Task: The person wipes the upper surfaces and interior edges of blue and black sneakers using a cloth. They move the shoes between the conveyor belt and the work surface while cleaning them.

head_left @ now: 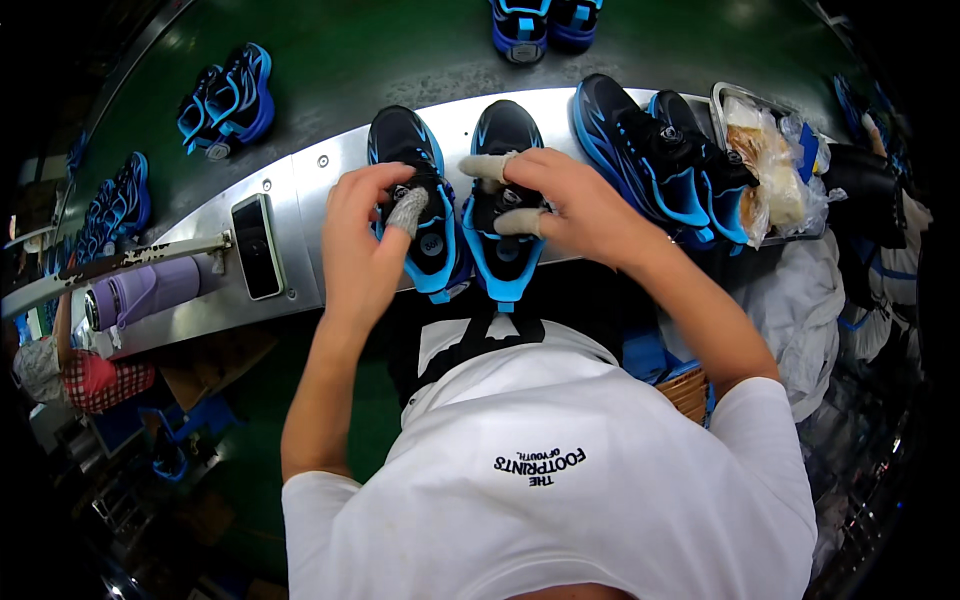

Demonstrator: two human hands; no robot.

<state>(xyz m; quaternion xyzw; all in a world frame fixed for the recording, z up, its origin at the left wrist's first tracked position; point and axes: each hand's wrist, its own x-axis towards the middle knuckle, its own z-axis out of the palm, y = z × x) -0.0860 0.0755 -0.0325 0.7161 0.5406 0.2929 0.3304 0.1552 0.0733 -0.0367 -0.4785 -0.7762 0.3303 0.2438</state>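
Two black sneakers with bright blue trim stand side by side before me, toes pointing away. My left hand (362, 225) is on the left sneaker (432, 245), its fingers curled over the tongue and its wrapped thumb pressed there. What lies under those fingertips is partly hidden. Over the right sneaker (508, 255) is my right hand (575, 200), with index finger and thumb spread on either side of the tongue. Pale coverings wrap those two fingertips. A round insole mark shows inside the left shoe.
Another pair of sneakers (650, 150) stands to the right, beside a metal tray (718, 105) of plastic-wrapped items. Leftward lie a phone (258, 245), a metal bar (140, 255) and a purple bottle (150, 292). More sneakers (228, 100) sit on the green surface (400, 50) beyond the metal ledge.
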